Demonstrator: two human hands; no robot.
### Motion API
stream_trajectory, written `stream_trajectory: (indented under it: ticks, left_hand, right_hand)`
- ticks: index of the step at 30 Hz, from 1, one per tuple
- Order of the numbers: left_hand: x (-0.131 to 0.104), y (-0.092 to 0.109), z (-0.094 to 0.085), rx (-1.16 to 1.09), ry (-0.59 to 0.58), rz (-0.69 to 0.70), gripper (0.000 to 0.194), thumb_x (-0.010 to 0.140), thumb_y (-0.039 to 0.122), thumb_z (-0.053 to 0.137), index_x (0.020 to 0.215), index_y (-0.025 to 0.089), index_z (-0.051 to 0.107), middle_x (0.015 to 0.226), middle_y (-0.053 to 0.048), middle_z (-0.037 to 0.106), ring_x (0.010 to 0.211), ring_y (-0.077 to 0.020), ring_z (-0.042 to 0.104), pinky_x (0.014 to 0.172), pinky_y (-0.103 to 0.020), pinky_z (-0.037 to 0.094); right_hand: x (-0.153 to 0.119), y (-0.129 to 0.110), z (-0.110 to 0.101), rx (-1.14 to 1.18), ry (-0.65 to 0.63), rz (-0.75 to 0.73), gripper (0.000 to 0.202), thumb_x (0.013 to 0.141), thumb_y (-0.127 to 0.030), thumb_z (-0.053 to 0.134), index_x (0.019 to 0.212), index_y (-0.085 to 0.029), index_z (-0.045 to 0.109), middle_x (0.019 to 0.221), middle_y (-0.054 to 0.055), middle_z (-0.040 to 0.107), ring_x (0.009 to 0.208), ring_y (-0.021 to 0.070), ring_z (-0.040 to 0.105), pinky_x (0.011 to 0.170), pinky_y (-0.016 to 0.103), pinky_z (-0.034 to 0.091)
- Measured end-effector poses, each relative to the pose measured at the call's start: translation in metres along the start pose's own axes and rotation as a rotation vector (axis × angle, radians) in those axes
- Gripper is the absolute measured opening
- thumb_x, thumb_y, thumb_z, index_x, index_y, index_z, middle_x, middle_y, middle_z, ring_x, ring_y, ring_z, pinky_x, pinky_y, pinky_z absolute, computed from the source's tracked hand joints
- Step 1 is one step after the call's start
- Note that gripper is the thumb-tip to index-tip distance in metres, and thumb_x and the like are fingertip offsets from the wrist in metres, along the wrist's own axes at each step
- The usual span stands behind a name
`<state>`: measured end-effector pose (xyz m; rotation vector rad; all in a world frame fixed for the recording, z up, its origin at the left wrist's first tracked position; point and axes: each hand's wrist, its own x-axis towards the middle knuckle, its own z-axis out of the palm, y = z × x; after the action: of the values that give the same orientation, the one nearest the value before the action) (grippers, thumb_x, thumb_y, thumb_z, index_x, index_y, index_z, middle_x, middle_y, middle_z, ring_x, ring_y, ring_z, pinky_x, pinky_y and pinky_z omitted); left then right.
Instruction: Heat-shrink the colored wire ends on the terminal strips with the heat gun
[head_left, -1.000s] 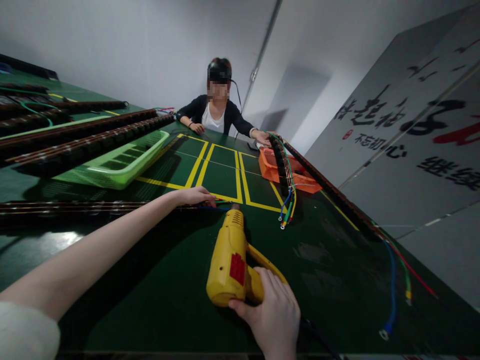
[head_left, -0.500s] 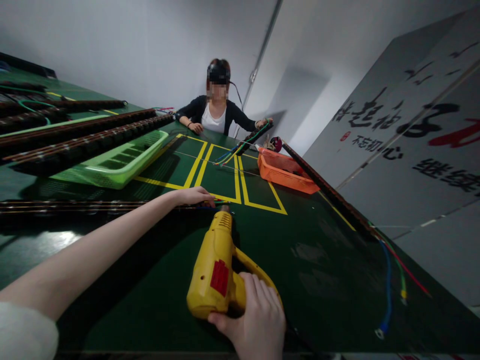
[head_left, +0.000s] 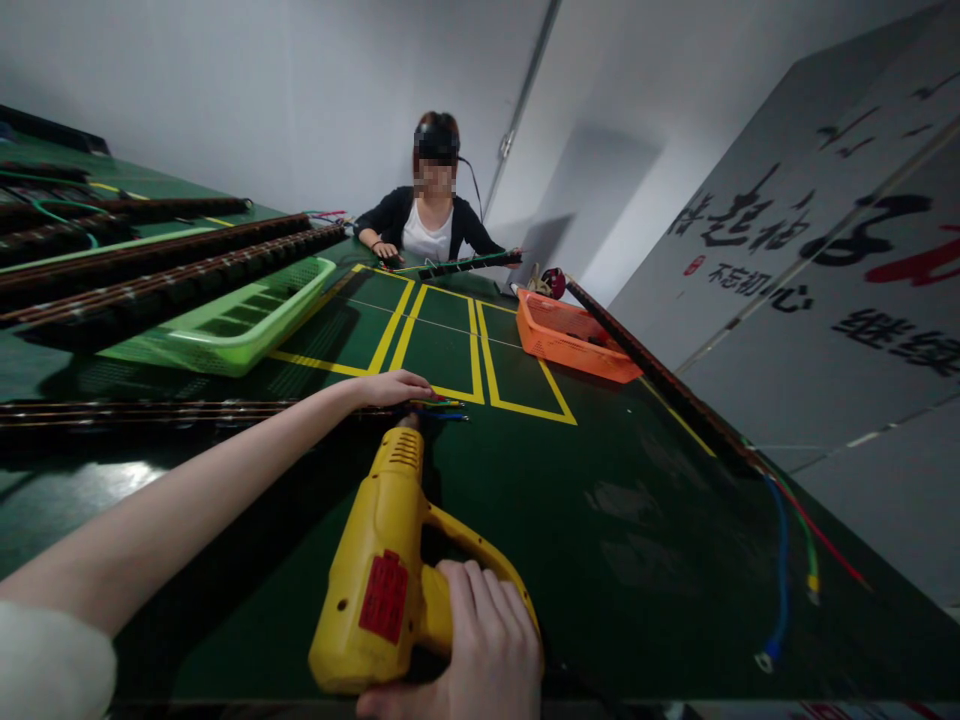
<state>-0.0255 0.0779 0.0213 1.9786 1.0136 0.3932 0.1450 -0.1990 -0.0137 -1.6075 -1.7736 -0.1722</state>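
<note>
My right hand (head_left: 484,640) is wrapped round the handle of a yellow heat gun (head_left: 382,560) with a red label. The gun's nozzle points away from me, close beside the wires by my left hand. My left hand (head_left: 397,388) has its fingers closed on the coloured wires (head_left: 448,408) at the end of a long dark bar (head_left: 187,420) lying across the table. Blue, green and yellow wire ends stick out to the right of the fingertips.
A green basket (head_left: 247,350) stands left under long bars (head_left: 187,280). An orange basket (head_left: 574,355) is at the right, beside another bar (head_left: 660,390) with loose wires (head_left: 781,570). Across the green table (head_left: 570,520), a person (head_left: 431,225) handles a bar.
The heat gun and my right hand have moved left and nearer me, the nozzle leftward along the wires. The person opposite has lowered their bar to lie nearly level.
</note>
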Motion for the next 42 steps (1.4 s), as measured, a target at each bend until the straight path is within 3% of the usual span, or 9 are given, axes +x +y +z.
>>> stream_trajectory:
  ticks: [6, 13, 17, 21, 25, 28, 33, 37, 42]
  left_hand:
    - [0.002, -0.003, 0.001, 0.047, 0.005, 0.025, 0.062, 0.074, 0.060, 0.048, 0.111, 0.012, 0.063, 0.112, -0.007, 0.064, 0.099, -0.0203, 0.054, 0.085, -0.024, 0.039]
    - [0.003, -0.002, 0.005, 0.168, 0.085, 0.015, 0.050, 0.078, 0.051, 0.045, 0.101, 0.013, 0.068, 0.094, -0.006, 0.067, 0.081, -0.0173, 0.057, 0.071, -0.023, 0.039]
    - [0.001, 0.002, 0.006, 0.238, 0.117, -0.089, 0.053, 0.078, 0.056, 0.043, 0.090, 0.012, 0.070, 0.072, -0.004, 0.062, 0.063, -0.0148, 0.051, 0.059, -0.024, 0.035]
    - [-0.004, 0.003, 0.003, 0.158, 0.061, -0.098, 0.061, 0.074, 0.065, 0.043, 0.087, 0.012, 0.070, 0.073, -0.004, 0.062, 0.065, -0.0152, 0.050, 0.059, -0.025, 0.035]
    - [-0.006, 0.003, 0.002, 0.043, 0.068, -0.120, 0.063, 0.069, 0.070, 0.046, 0.084, 0.013, 0.069, 0.073, -0.004, 0.062, 0.066, -0.0157, 0.050, 0.061, -0.025, 0.037]
    - [-0.005, 0.001, 0.006, -0.055, 0.088, -0.111, 0.061, 0.068, 0.069, 0.050, 0.083, 0.013, 0.068, 0.076, -0.004, 0.063, 0.067, -0.0157, 0.051, 0.061, -0.025, 0.038]
    - [-0.005, 0.001, 0.014, -0.182, 0.018, -0.105, 0.056, 0.068, 0.066, 0.053, 0.081, 0.013, 0.066, 0.077, -0.005, 0.064, 0.066, -0.0152, 0.052, 0.061, -0.025, 0.039]
    - [-0.007, 0.004, 0.014, -0.179, 0.020, -0.137, 0.054, 0.069, 0.065, 0.053, 0.082, 0.014, 0.066, 0.080, -0.005, 0.065, 0.068, -0.0160, 0.053, 0.062, -0.025, 0.039]
    - [-0.009, 0.007, 0.011, -0.032, 0.073, -0.161, 0.056, 0.070, 0.064, 0.050, 0.085, 0.013, 0.068, 0.080, -0.004, 0.065, 0.075, -0.0183, 0.053, 0.064, -0.026, 0.038]
  right_hand:
    - [0.015, 0.010, -0.019, -0.073, -0.280, -0.233, 0.103, 0.049, -0.092, 0.043, 0.124, -0.021, 0.052, 0.110, 0.005, 0.066, 0.094, 0.0269, 0.064, 0.079, 0.037, 0.048]
    - [0.028, -0.009, -0.022, -0.033, -0.401, -0.202, 0.127, 0.043, -0.092, 0.046, 0.141, -0.014, 0.029, 0.116, 0.009, 0.063, 0.094, 0.0276, 0.063, 0.080, 0.037, 0.049]
    - [0.026, -0.010, -0.021, -0.011, -0.317, -0.195, 0.120, 0.044, -0.090, 0.047, 0.136, -0.014, 0.039, 0.108, 0.009, 0.066, 0.085, 0.0256, 0.065, 0.075, 0.036, 0.048]
    - [0.022, -0.008, -0.019, -0.014, -0.258, -0.233, 0.115, 0.048, -0.088, 0.049, 0.137, -0.015, 0.038, 0.107, 0.008, 0.067, 0.086, 0.0245, 0.065, 0.077, 0.035, 0.047]
    - [0.015, -0.008, -0.015, -0.004, -0.255, -0.151, 0.111, 0.050, -0.085, 0.050, 0.138, -0.019, 0.035, 0.101, 0.008, 0.067, 0.084, 0.0269, 0.064, 0.076, 0.039, 0.045]
    - [0.009, -0.008, -0.011, -0.012, -0.235, -0.137, 0.097, 0.062, -0.079, 0.046, 0.139, -0.023, 0.032, 0.098, 0.008, 0.068, 0.086, 0.0281, 0.063, 0.077, 0.040, 0.043]
    - [0.005, -0.005, -0.010, -0.060, -0.211, -0.166, 0.074, 0.076, -0.060, 0.044, 0.140, -0.026, 0.030, 0.098, 0.006, 0.068, 0.089, 0.0256, 0.063, 0.081, 0.039, 0.042]
    - [0.011, -0.002, -0.019, -0.060, -0.268, -0.204, 0.083, 0.071, -0.065, 0.049, 0.140, -0.023, 0.031, 0.100, 0.006, 0.067, 0.087, 0.0256, 0.063, 0.078, 0.037, 0.044]
    - [0.022, 0.008, -0.030, -0.100, -0.298, -0.233, 0.109, 0.051, -0.085, 0.053, 0.136, -0.019, 0.035, 0.102, 0.007, 0.067, 0.085, 0.0260, 0.064, 0.074, 0.037, 0.047]
